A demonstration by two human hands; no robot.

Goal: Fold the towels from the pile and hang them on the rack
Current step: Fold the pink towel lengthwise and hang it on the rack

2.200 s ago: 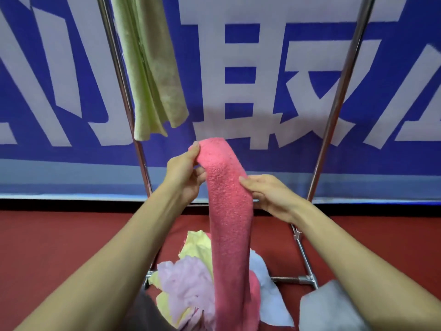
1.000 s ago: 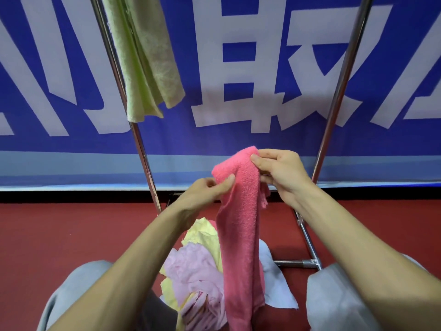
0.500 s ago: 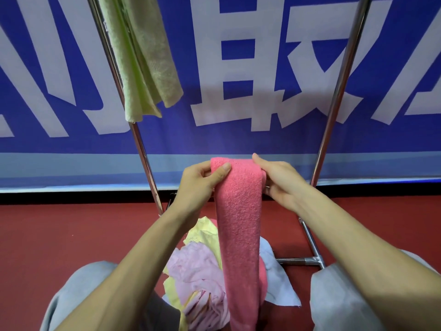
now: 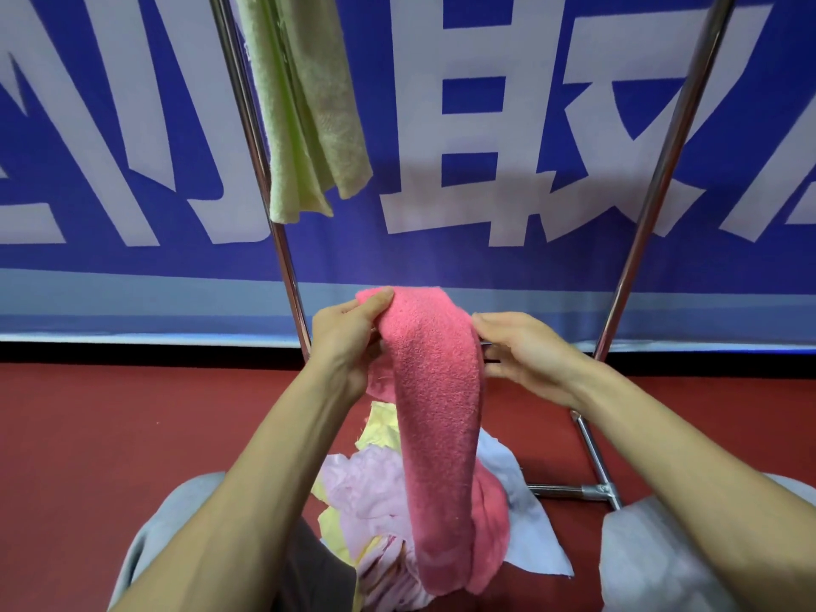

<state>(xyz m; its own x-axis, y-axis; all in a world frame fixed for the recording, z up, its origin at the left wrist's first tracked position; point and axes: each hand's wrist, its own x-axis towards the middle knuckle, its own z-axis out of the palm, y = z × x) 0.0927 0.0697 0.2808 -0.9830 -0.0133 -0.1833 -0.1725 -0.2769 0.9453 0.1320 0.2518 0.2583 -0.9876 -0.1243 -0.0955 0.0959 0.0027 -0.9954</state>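
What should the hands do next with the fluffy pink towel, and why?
Probably lift the fluffy pink terry towel up toward the shiny metal rack. The left hand and right hand hold its top, it hangs as a narrow folded strip, and a pale green towel hangs between the rack's poles.

The upper edge cuts off the top of the rack (image 4: 658, 178) and the hung green towel (image 4: 304, 103).

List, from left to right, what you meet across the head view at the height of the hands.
Rack's left pole → left hand → pink towel → right hand → rack's right pole.
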